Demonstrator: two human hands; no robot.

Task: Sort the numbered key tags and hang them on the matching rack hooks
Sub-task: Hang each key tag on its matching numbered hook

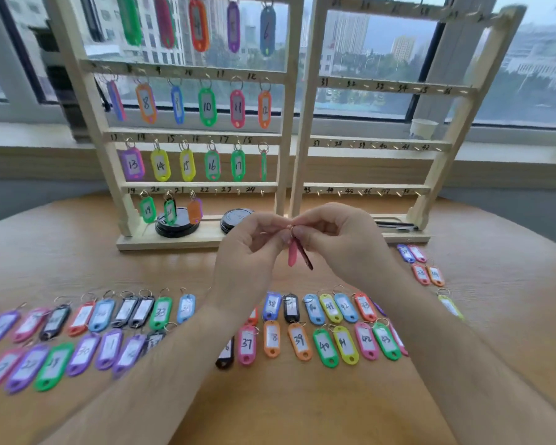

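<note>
Both hands meet over the table in front of the racks. My left hand (254,242) and my right hand (331,232) pinch the metal ring of a pink key tag (292,253), which hangs edge-on with a dark tag behind it; its number is hidden. The left wooden rack (187,133) carries tags up to 21, and hooks 22 to 24 are bare. The right wooden rack (376,144), numbered from 31 to 48, holds no tags. Several coloured numbered tags (325,345) lie in two rows on the table.
Two black round lids (235,220) sit on the left rack's base. A few loose tags (424,268) lie at the right near the right rack's foot. A white paper cup (423,127) stands on the window sill behind the racks.
</note>
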